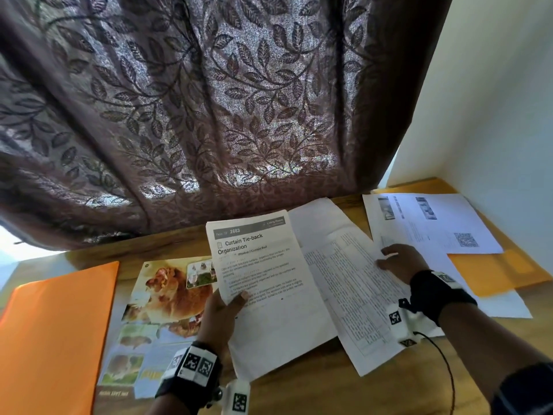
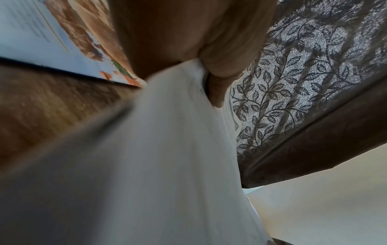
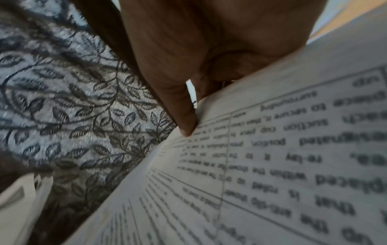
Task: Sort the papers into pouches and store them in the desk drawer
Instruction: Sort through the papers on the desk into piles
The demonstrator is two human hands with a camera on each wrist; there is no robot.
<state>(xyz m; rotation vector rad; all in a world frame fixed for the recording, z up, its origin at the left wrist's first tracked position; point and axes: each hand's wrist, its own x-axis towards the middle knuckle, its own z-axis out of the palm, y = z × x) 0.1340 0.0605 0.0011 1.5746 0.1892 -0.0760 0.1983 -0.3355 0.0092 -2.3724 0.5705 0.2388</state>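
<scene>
On the wooden desk (image 1: 314,384) my left hand (image 1: 227,307) pinches a white sheet headed "Curtain Tie-back Organization" (image 1: 257,256), thumb on top, and lifts its lower left corner; the left wrist view shows the thumb (image 2: 217,82) on that paper (image 2: 167,149). My right hand (image 1: 398,262) pinches the far edge of a sheet printed with a table (image 1: 353,295); its thumb (image 3: 186,119) presses that sheet (image 3: 272,165). An orange pouch (image 1: 57,333) lies flat at the left. A yellow pouch (image 1: 490,274) lies at the right under white sheets.
A colour sheet with a lion picture (image 1: 161,295) lies between the orange pouch and my left hand. White sheets with a QR code (image 1: 434,226) cover the desk's far right. A leaf-patterned curtain (image 1: 209,115) hangs along the back edge; a pale wall (image 1: 493,100) stands at the right.
</scene>
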